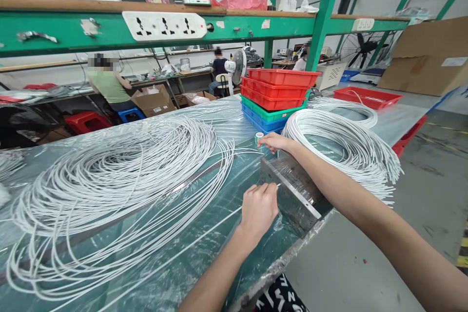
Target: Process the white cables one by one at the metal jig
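Observation:
My left hand (258,208) is closed in a pinch on the end of a thin white cable (204,226) at the near edge of a grey metal block (292,195) on the table. My right hand (274,142) reaches over the block's far end, fingers curled on a small green roll of tape (259,137). A large loose coil of white cables (120,185) spreads across the plastic-covered table (219,122) to the left. A tighter bundle of white cables (343,146) lies to the right of my right forearm.
Stacked red, green and blue trays (278,95) stand behind the tape roll. A red tray (367,97) lies further right. A green shelf frame (234,27) with a power strip (164,25) runs overhead. Other people (107,83) sit at benches behind. The table edge drops to the floor at right.

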`<state>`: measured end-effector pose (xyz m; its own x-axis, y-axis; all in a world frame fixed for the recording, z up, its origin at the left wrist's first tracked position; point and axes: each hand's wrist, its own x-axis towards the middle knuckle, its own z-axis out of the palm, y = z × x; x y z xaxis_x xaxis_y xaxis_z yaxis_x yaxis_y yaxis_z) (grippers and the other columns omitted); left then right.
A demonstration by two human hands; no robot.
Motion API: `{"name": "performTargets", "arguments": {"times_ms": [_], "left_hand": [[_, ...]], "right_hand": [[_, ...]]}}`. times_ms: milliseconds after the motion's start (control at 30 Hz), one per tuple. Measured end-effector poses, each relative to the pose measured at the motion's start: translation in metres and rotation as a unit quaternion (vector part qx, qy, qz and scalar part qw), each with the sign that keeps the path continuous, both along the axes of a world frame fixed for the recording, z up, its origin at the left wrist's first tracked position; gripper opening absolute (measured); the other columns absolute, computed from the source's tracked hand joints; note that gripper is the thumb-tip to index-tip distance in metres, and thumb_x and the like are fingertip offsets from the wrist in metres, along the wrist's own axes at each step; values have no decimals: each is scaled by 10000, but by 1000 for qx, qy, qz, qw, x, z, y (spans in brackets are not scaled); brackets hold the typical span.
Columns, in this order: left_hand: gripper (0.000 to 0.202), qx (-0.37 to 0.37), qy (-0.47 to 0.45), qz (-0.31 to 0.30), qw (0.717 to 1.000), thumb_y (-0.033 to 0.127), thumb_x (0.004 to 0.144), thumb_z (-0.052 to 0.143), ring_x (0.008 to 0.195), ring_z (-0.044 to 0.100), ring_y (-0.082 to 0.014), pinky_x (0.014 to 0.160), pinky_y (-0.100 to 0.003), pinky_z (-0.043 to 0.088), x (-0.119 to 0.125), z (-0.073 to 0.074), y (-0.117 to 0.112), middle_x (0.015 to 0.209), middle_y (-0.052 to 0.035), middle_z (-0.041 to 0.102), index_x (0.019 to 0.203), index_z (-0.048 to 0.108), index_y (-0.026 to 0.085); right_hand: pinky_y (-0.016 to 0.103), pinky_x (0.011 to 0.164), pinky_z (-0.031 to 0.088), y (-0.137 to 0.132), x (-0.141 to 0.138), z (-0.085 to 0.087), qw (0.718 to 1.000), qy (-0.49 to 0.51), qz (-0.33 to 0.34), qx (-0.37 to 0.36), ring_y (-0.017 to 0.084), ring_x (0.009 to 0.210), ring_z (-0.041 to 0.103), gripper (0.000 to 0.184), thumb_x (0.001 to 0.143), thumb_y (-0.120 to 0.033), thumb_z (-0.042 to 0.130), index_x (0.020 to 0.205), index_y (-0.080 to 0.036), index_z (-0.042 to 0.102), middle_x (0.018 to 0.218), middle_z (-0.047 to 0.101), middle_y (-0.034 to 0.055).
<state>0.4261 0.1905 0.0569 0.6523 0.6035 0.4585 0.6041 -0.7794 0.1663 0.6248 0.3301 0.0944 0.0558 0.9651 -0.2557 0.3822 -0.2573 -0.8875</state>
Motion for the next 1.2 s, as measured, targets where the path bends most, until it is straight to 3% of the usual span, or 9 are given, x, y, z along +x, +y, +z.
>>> {"name": "performTargets", "arguments": {"times_ms": [300,633,1200], "left_hand": [[301,3,1,2,1000,175,1010,378,682,645,-167,660,-306,371,0,-1,-2,724,-20,680,831,618,204],[231,54,-41,-3,998,141,975,452,618,625,-161,611,-308,359,1,-5,-1,672,10,650,822,617,194],[237,57,-33,2,998,148,979,456,594,611,-154,612,-305,351,1,-2,-2,652,15,638,787,587,196]], "right_hand": [[190,383,367,3,2,-2,1000,14,1,-3,57,370,240,200,942,-271,580,793,-145,626,450,267,-108],[193,388,372,6,4,-7,1000,19,4,1,50,367,237,207,903,-323,648,802,-143,643,449,271,-109],[200,387,375,4,2,-4,1000,15,2,-2,55,371,241,203,920,-289,618,777,-146,632,449,270,-102]]}}
